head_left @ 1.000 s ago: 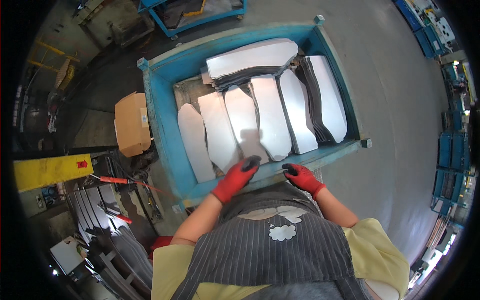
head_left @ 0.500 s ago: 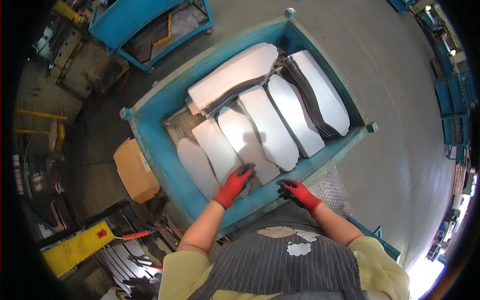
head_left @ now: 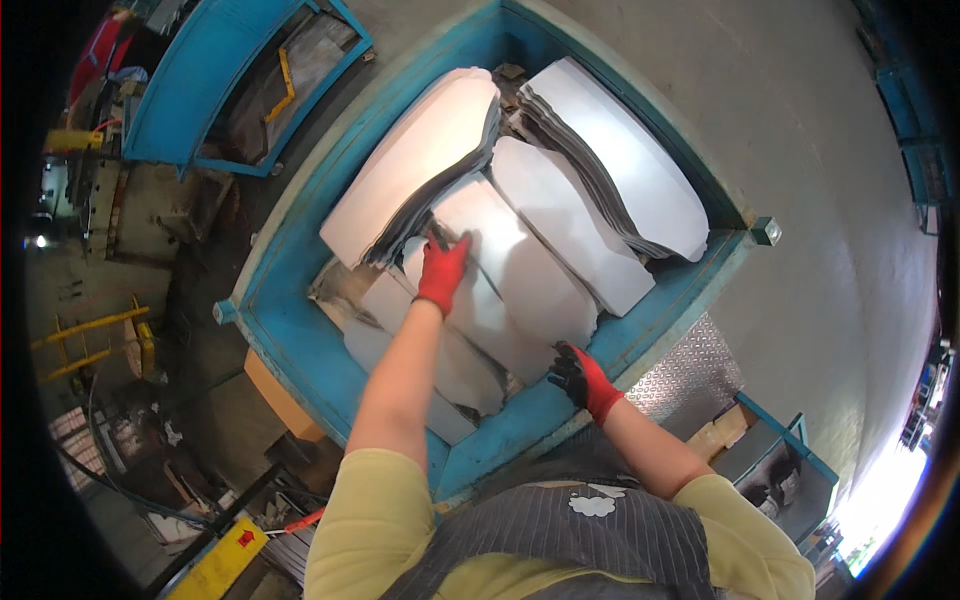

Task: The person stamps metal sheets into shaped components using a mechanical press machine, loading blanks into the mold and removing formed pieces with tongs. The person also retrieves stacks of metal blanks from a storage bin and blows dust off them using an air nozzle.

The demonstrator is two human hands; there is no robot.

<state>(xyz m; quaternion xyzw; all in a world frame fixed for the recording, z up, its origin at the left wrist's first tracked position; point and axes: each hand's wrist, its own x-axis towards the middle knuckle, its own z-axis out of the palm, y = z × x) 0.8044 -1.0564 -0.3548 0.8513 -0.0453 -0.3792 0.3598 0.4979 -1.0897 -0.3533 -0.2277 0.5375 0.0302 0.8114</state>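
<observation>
Silver-grey flat metal plates with curved edges lie in stacks inside a blue metal bin (head_left: 480, 455). My left hand (head_left: 442, 268), in a red glove with dark fingers, reaches over the middle stacks. Its thumb and fingers are apart at the far left end of a metal plate (head_left: 530, 270). Close to that plate's near end is my right hand (head_left: 585, 382), gloved alike, its fingers apart and slightly bent. Whether its fingertips touch the plate I cannot tell. Neither hand has a plate lifted.
A taller plate stack (head_left: 410, 165) lies at the back left, another (head_left: 620, 150) at the right. Bin walls surround them. Outside stand a blue cart (head_left: 190, 90), a cardboard box (head_left: 280, 395), a yellow bar (head_left: 220, 565) and a tread-plate surface (head_left: 690, 370).
My left hand has moved farther into the bin, from the near plate ends to the far end of a middle plate. My right hand has come up to that plate's near end. The view has shifted.
</observation>
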